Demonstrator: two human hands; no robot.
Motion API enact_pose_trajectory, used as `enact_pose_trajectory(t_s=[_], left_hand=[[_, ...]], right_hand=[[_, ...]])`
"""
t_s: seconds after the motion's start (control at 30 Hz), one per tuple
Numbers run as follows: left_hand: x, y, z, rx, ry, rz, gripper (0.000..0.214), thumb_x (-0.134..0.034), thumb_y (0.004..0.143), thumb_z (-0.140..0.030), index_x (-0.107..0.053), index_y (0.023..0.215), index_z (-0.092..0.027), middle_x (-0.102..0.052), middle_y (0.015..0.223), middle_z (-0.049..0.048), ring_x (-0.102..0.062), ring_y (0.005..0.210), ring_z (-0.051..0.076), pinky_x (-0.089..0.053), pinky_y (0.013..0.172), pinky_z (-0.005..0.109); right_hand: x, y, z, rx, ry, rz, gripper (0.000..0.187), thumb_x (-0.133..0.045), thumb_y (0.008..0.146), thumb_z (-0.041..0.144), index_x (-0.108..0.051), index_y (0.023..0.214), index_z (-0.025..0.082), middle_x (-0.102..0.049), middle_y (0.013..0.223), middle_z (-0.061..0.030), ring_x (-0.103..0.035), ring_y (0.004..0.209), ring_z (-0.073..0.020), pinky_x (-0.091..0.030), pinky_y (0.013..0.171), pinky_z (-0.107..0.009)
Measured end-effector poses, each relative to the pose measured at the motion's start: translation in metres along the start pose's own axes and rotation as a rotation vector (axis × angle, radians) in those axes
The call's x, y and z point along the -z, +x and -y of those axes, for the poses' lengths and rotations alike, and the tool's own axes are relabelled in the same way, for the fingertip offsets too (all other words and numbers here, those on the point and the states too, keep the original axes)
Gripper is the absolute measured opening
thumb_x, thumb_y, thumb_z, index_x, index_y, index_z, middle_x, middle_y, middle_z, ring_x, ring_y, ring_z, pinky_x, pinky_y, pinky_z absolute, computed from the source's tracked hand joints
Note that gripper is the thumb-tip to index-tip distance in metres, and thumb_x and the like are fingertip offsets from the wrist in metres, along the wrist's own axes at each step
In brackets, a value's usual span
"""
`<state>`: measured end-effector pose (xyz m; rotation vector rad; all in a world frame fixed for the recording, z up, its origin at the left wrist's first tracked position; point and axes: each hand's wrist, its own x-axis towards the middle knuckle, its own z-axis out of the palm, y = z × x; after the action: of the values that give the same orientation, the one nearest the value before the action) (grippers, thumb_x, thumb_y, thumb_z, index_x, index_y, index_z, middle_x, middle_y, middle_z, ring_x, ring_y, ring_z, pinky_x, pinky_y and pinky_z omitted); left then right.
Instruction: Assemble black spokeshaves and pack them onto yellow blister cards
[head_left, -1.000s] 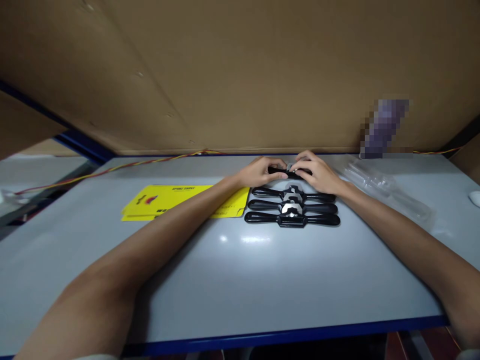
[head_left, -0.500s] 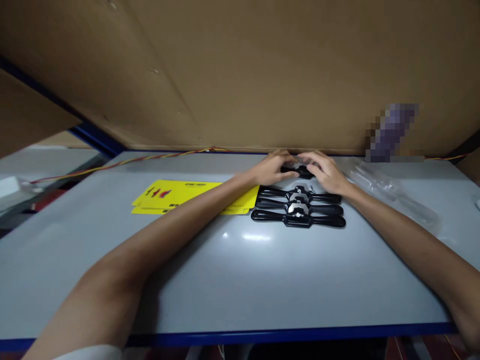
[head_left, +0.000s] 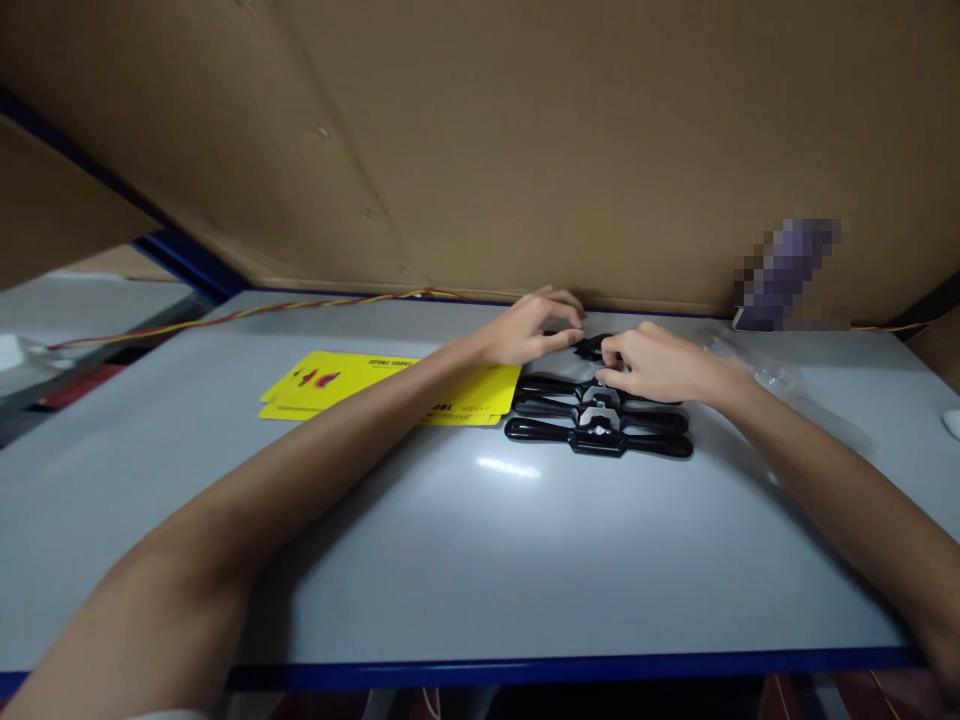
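A black spokeshave (head_left: 590, 347) lies at the back of the bench, partly hidden by my hands. My left hand (head_left: 538, 325) is curled around its left end. My right hand (head_left: 652, 362) is closed, thumb and fingers pinched over the farthest spokeshave of the front row; whatever is between the fingertips is too small to make out. Below sit three more black spokeshaves in a row: the nearest (head_left: 596, 443), the middle one (head_left: 652, 419) with a silvery blade plate, and the farthest (head_left: 551, 386), partly covered by my right hand.
Yellow printed cards (head_left: 345, 375) lie overlapping under my left forearm, touching the left handles. Clear plastic packaging (head_left: 772, 375) rests beyond my right forearm. A cardboard wall (head_left: 480, 150) closes the back, with a twisted red-yellow wire (head_left: 330, 301) along its foot. A pixelated purple object (head_left: 787, 270) leans there.
My right hand has come away from the back spokeshave towards me, over the front row. My left hand has shifted slightly left. The back spokeshave has turned a little.
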<state>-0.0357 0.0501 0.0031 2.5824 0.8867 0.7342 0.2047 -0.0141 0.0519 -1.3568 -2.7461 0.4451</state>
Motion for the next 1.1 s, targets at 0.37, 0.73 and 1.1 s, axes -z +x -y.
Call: enact_pose_trajectory(t_s=[0.37, 0.73, 1.1], left_hand=[[-0.012, -0.032, -0.027, 0.06, 0.06, 0.132, 0.046, -0.057, 0.096, -0.049, -0.072, 0.127, -0.019, -0.067, 0.092, 0.005, -0.061, 0.08, 0.021, -0.045, 0.076, 0.032], [-0.012, -0.025, -0.014, 0.138, -0.141, 0.196, 0.034, -0.073, 0.087, -0.05, -0.079, 0.103, -0.02, -0.072, 0.089, 0.0037, -0.06, 0.076, 0.017, -0.042, 0.069, 0.029], [-0.021, -0.024, -0.021, 0.112, -0.187, 0.148, 0.023, -0.07, 0.09, -0.04, -0.079, 0.096, -0.019, -0.072, 0.099, 0.0092, -0.065, 0.085, 0.021, -0.048, 0.076, 0.035]], right_hand=[[-0.009, 0.007, 0.008, -0.091, -0.043, 0.007, 0.02, -0.054, 0.1, 0.029, -0.071, 0.09, 0.023, -0.07, 0.083, -0.0073, -0.06, 0.075, -0.0222, -0.035, 0.064, -0.034], [0.0, 0.005, 0.005, -0.054, -0.217, 0.15, 0.025, -0.05, 0.1, 0.026, -0.073, 0.106, 0.02, -0.076, 0.093, -0.0116, -0.064, 0.071, -0.0235, -0.033, 0.063, -0.035], [-0.004, 0.018, 0.006, 0.039, -0.405, 0.125, 0.027, -0.056, 0.092, 0.007, -0.07, 0.077, 0.025, -0.065, 0.061, -0.0059, -0.063, 0.059, -0.0231, -0.037, 0.057, -0.038]])
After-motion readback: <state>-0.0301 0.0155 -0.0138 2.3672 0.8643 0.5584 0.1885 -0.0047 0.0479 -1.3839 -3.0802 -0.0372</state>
